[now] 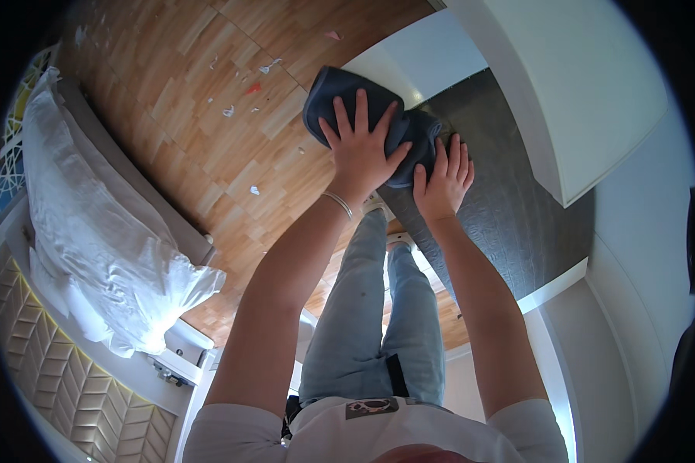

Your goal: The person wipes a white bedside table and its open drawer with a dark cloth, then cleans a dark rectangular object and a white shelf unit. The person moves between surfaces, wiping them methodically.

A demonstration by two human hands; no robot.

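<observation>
A dark blue-grey folded cloth item lies bunched at the near-left corner of a dark, board-like surface, with part of it past that surface's left edge. My left hand rests flat on top of it, fingers spread wide. At its right end my right hand touches the cloth with thumb and fingers stretched out, some of them over the dark surface. Whether the item is a towel or a garment, I cannot tell.
To the left, a white sheet drapes over a bed with a padded headboard. White and red scraps litter the wooden floor. A white cabinet overhangs the dark surface at the right.
</observation>
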